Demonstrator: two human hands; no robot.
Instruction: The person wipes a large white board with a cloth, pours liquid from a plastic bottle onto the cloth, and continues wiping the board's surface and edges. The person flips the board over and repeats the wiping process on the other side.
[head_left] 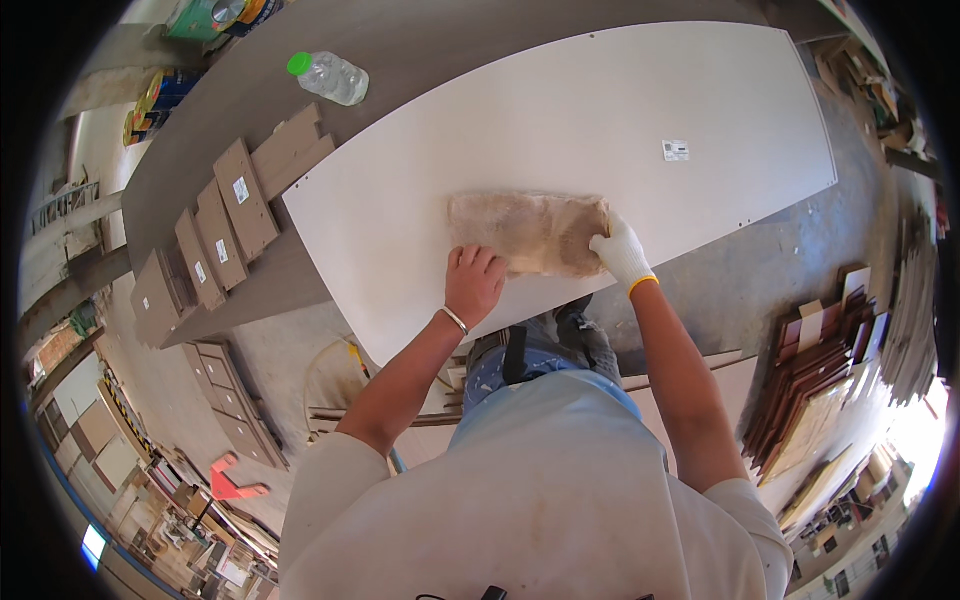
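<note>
A flat, oblong, brownish bundle [530, 235], wrinkled and shiny like something in clear plastic wrap, lies on a large pale panel [500, 130]. My right hand [624, 255], in a white knitted glove with a yellow cuff, grips the bundle's right end. At its near left edge is my left hand [475, 283], bare and wearing a light bracelet. The left fingers are curled together against that edge, and their tips are partly hard to make out. What is inside the bundle cannot be made out.
A green-capped clear bottle [330, 78] and brown labelled boards [245, 198] lie on the grey-brown table [420, 45] at the far left. The panel bears a small white label [676, 150]. Dark red boards [815, 355] stand stacked on the right.
</note>
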